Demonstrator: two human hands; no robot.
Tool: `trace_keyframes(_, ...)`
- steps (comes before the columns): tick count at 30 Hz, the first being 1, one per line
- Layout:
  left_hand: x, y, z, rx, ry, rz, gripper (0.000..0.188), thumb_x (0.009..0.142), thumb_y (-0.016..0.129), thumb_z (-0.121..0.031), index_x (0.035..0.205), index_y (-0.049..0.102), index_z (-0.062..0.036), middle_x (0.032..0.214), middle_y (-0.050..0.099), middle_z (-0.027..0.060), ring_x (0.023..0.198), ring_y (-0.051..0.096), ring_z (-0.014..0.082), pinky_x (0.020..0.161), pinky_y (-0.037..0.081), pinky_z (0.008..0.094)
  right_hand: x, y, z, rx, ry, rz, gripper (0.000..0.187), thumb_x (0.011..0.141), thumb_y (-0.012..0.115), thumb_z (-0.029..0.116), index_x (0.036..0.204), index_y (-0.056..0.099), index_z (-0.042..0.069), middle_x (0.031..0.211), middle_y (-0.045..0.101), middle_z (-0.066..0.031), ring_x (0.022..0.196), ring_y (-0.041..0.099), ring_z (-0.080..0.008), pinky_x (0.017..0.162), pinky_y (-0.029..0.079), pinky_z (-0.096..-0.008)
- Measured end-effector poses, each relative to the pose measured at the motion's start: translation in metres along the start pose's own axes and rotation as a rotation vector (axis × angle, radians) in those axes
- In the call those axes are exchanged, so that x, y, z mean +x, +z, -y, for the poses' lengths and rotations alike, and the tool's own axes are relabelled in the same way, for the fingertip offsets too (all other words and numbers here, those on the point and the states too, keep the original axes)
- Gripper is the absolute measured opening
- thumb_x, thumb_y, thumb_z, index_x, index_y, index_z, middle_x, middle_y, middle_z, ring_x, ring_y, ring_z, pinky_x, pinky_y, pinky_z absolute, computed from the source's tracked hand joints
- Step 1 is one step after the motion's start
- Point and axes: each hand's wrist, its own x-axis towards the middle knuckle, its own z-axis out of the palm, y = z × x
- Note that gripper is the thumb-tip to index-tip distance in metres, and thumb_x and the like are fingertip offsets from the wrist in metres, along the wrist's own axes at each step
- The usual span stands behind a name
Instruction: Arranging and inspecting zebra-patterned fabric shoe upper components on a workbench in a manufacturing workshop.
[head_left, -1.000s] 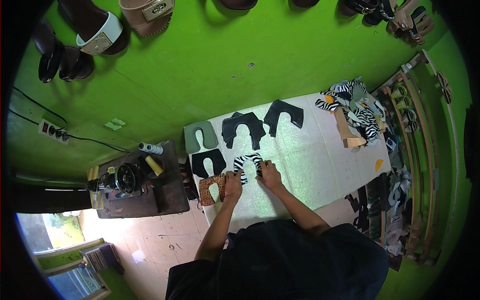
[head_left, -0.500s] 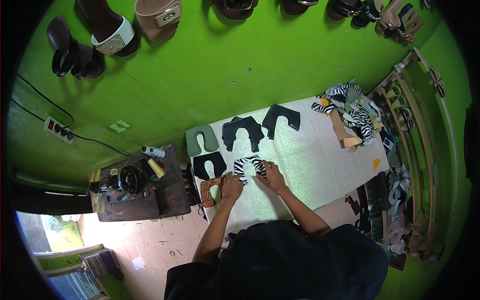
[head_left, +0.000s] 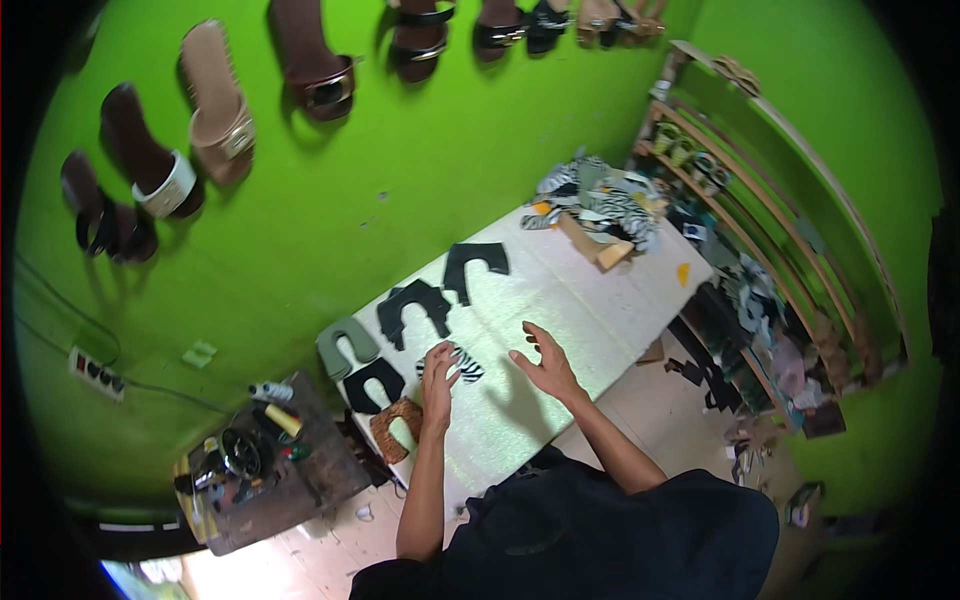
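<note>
My left hand (head_left: 437, 378) hovers at the zebra-print U-shaped piece (head_left: 467, 366), covering part of it. Its fingers are stretched out with the thumb apart, and nothing shows in them. Farther right, my right hand (head_left: 550, 365) is raised above the white tabletop (head_left: 560, 310), fingers spread and holding nothing. Beside the zebra piece lie a leopard-print U-shaped piece (head_left: 383, 438) and a black one (head_left: 357, 398). Behind these rest a grey-green U-shaped piece (head_left: 335, 342), a stack of black pieces (head_left: 392, 313) and another black stack (head_left: 458, 270).
Fabric scraps (head_left: 600, 205) heap at the table's far right end. A dark sewing machine table (head_left: 330, 470) with a thread cone (head_left: 283, 420) stands left. Wooden racks (head_left: 800, 270) line the right wall. Sandals (head_left: 215, 110) hang along the green wall. Scraps litter the floor at right.
Both hands have let go of the zebra-print piece and lifted; the right hand has moved away to the right. The view has turned, so the table now slants.
</note>
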Motion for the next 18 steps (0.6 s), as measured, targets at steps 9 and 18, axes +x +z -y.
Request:
trace_keyframes(9, -0.023, 0.125, 0.003, 0.089, 0.027, 0.255, 0.042, 0.103, 0.042, -0.038, 0.131, 0.051, -0.0089, 0.135, 0.054, 0.0098, 0.123, 0.053, 0.0238, 0.101, 0.041, 0.0413, -0.047, -0.105, -0.039, 0.007, 0.007, -0.215, 0.067, 0.090, 0.071, 0.035, 0.142, 0.043, 0.002, 0.137, 0.053, -0.0211, 0.118, 0.058, -0.0319, 0.096, 0.049, -0.0419)
trace_keyframes(18, -0.035, 0.253, 0.038, 0.238, 0.092, 0.338, 0.044, 0.101, 0.043, -0.042, 0.129, 0.052, -0.0088, 0.133, 0.055, 0.0096, 0.118, 0.056, 0.0226, 0.098, 0.043, 0.0415, -0.078, -0.217, -0.110, 0.148, 0.023, -0.304, 0.066, 0.090, 0.072, 0.030, 0.141, 0.043, 0.001, 0.133, 0.056, -0.0205, 0.117, 0.060, -0.0307, 0.097, 0.050, -0.0413)
